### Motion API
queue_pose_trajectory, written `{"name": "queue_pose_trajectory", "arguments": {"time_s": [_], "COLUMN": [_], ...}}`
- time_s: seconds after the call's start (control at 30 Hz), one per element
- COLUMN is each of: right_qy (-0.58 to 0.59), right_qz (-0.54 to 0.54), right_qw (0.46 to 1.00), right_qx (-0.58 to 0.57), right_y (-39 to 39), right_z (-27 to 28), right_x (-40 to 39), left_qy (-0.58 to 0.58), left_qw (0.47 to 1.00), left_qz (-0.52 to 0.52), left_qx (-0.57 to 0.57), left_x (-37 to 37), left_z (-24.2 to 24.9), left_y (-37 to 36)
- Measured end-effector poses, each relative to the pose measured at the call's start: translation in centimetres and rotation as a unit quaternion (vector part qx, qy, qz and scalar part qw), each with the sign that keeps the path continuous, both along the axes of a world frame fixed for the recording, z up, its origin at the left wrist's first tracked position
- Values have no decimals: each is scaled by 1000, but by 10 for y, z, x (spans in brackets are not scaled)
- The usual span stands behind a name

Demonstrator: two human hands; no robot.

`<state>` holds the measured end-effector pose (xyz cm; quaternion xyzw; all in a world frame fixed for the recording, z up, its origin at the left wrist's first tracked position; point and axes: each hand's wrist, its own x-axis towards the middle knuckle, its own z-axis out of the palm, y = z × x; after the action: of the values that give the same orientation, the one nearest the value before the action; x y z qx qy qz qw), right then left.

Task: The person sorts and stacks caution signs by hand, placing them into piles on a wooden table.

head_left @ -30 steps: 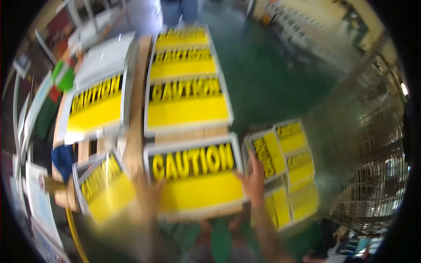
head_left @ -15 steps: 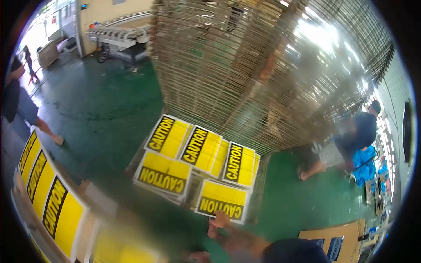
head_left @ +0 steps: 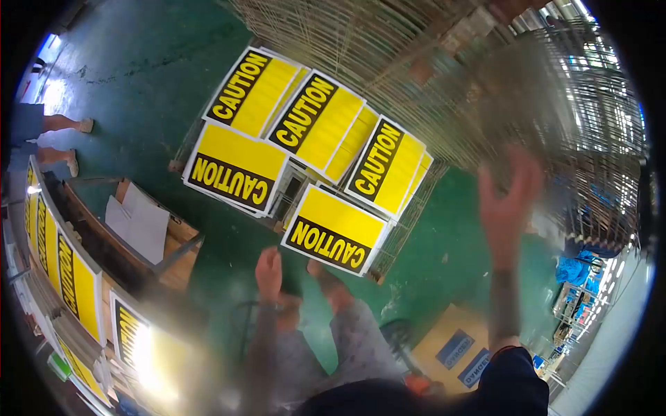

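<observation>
My right hand (head_left: 511,194) is raised at the right, blurred, with thumb and fingers apart. It is nearest the wire shelves of a drying rack (head_left: 437,97), which tilt up at the back. My left hand (head_left: 268,274) hangs low with curled fingers, and no object shows in it. Just beyond it, yellow and black caution signs lie on the lowest wire shelf. The front right sign (head_left: 336,225) and front left sign (head_left: 236,163) have their lettering upside down to me. Behind them, a back left sign (head_left: 253,90), a middle sign (head_left: 316,121) and a back right sign (head_left: 385,166) overlap further sheets.
More caution signs (head_left: 83,291) stand in a stack at the left, beside a wooden frame (head_left: 125,239) with white sheets. A cardboard box (head_left: 444,347) with blue labels sits at lower right. Another person's legs (head_left: 62,135) show at the left edge, on the green floor.
My right hand has left the front right sign and risen towards the tilted shelves. The view has tipped downward, bringing my left hand and legs into sight. The person at the right is no longer visible.
</observation>
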<state>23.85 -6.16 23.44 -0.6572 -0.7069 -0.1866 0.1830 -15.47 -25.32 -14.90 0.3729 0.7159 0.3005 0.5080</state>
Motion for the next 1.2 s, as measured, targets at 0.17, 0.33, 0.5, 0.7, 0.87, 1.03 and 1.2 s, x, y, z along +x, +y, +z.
{"name": "queue_pose_trajectory", "arguments": {"time_s": [0.17,0.33,0.5,0.7,0.87,1.03,1.2], "right_qy": [-135,-176,-75,340,428,568,565], "right_qz": [42,243,148,43,6,-120,-248], "right_qw": [981,929,978,868,683,676,737], "right_qx": [131,216,128,-359,-592,-454,-276], "right_y": [22,-16,-57,-49,-80,-98,-54], "right_z": [-30,-47,-54,-239,-379,-397,-468], "right_x": [23,137,103,-15,29,115,180], "left_qy": [238,309,350,-1,-163,-611,-274], "left_qw": [947,929,918,979,927,721,918], "left_qz": [-197,-186,-183,-202,-319,-220,-286], "left_qx": [87,80,28,-8,-113,-242,-24], "left_x": [80,111,111,78,72,88,259], "left_z": [-76,-89,-87,-69,35,-36,-85], "left_y": [78,97,75,83,146,226,250]}}
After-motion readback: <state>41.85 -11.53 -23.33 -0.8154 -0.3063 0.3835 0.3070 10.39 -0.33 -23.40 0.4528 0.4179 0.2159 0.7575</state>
